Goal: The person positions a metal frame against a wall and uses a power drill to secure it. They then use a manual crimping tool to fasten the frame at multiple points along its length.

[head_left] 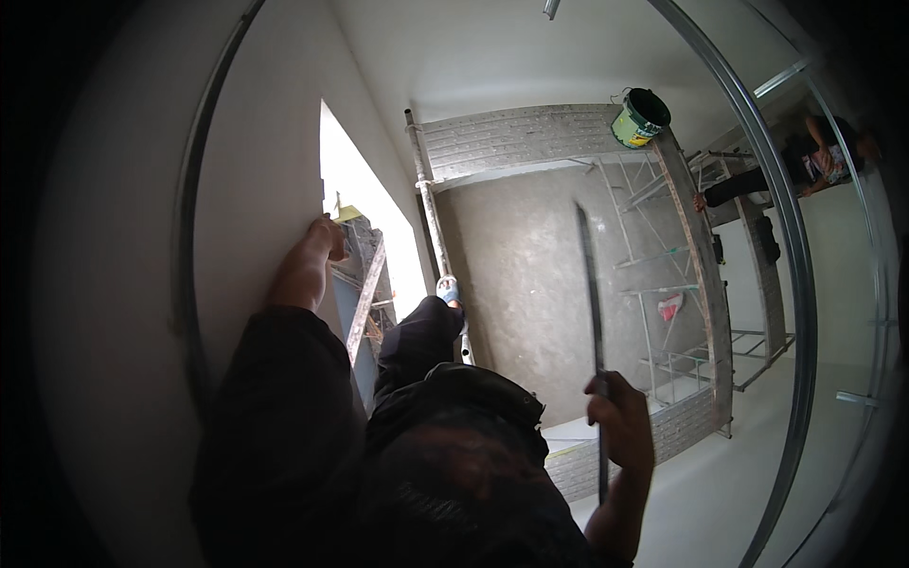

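Observation:
My right hand (620,417) is closed around a long, thin dark strip (595,312), which looks like a metal bar or profile. The strip stands almost upright in view, its upper end blurred and touching nothing I can see. My left arm reaches out along the white wall (260,170). At the bright window opening (331,142), my left hand (331,237) is curled at the wall's edge, its fingers partly hidden. My shoe (448,292) rests on a round scaffold pipe (426,189) beside the opening.
Far below is a concrete floor (521,246). A scaffold plank (521,133) carries a green bucket (641,118) at its corner. Scaffold frames (653,260) stand at the right. Curved metal ceiling rails (791,237) pass close overhead. Another person (814,166) is on the scaffold at far right.

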`<state>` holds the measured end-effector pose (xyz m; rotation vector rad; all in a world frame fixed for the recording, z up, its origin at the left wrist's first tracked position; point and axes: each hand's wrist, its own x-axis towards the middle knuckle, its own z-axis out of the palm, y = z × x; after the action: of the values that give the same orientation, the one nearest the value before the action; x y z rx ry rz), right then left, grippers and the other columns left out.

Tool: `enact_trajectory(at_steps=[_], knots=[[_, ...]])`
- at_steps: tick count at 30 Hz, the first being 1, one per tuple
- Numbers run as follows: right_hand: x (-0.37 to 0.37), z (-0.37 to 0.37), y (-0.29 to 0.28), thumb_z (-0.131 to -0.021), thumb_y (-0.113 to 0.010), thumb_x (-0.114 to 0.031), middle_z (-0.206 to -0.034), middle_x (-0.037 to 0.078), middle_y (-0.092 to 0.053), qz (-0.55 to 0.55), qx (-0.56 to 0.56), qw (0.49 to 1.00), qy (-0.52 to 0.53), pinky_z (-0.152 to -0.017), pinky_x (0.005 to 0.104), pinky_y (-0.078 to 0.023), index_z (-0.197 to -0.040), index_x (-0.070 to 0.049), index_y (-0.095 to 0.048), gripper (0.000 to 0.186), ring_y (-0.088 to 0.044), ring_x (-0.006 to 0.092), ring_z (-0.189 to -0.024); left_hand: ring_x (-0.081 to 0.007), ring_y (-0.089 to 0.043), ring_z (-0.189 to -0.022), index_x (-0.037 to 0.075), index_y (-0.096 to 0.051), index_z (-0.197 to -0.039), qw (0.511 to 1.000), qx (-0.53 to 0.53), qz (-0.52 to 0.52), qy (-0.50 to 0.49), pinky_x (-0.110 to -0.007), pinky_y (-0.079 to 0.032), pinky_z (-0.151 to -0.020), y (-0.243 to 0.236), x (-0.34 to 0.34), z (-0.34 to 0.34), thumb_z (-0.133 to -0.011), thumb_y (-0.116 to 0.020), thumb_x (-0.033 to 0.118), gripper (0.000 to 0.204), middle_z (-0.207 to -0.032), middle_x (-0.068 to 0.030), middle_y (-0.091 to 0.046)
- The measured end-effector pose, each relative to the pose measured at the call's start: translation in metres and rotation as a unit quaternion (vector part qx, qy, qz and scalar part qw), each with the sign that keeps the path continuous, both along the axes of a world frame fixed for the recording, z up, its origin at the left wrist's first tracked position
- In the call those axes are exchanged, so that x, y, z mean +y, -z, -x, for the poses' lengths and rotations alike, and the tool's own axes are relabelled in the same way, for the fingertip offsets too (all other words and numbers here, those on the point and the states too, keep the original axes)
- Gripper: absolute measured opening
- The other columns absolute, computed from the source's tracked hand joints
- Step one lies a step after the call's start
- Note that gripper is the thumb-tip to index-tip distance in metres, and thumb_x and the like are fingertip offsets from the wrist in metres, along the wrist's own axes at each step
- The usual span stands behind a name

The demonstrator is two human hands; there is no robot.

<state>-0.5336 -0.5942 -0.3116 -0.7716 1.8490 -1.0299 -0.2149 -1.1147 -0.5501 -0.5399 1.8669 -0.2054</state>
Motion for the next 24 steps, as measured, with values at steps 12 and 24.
enact_trajectory(at_steps=[12, 24], knots=[[-0.219, 0.067, 0.036, -0.097, -0.056, -0.024, -0.062, 0.005, -0.058, -0.122, 0.047, 0.989, 0.067, -0.058, 0.0320, -0.045, -0.092, -0.001, -0.063, 0.024, -0.056, 0.0129, -0.058, -0.0262, -0.050, -0.138, 0.015, -0.060, -0.140, 0.992, -0.107, -0.056, 0.043, -0.052, -0.028, -0.116, 0.043, -0.135, 0.036, -0.092, -0.050, 0.045, 0.057, -0.145, -0.0079, -0.057], [-0.400, 0.081, 0.038, -0.097, -0.054, -0.021, -0.067, 0.003, -0.055, -0.064, -0.031, 0.997, 0.042, -0.058, 0.0271, -0.040, -0.097, -0.001, -0.062, 0.021, -0.051, 0.0099, -0.060, -0.0262, -0.059, -0.128, 0.021, -0.068, -0.131, 0.986, -0.094, -0.103, -0.095, -0.056, -0.046, -0.099, 0.075, -0.208, 0.057, -0.081, -0.064, 0.034, 0.051, -0.137, -0.0029, -0.064]])
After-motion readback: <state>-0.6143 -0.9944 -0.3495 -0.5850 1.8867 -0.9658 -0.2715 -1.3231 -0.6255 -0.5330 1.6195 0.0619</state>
